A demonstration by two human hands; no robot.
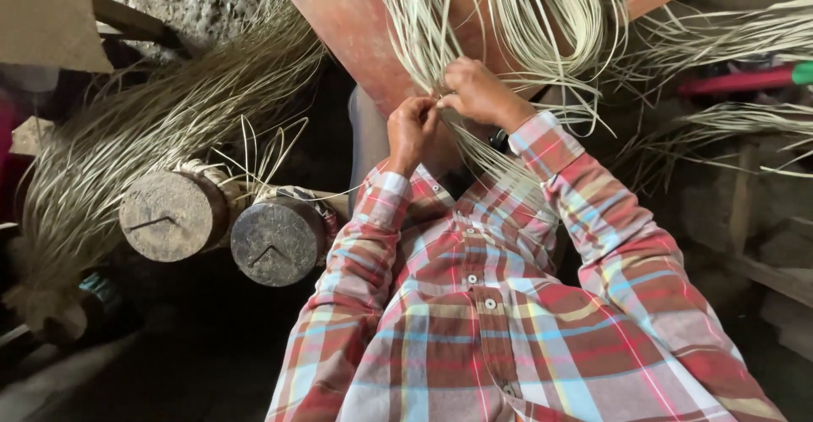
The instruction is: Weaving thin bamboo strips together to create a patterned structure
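Both hands meet over a sloping reddish board (356, 24): the left hand (411, 130) and right hand (474, 92) each pinch pale straw strands (508, 7), held taut where they cross. Loose ends fan outward, seemingly to keep them apart; two round wooden blocks (224, 223) lie beside the left sleeve

Pale straw-coloured reed strips (508, 16) fan over a reddish-brown wooden board (347, 24); the long-sleeved shirt (474, 303) is plaid (red, blue, yellow, white); two round grey-brown wooden blocks (224, 223).
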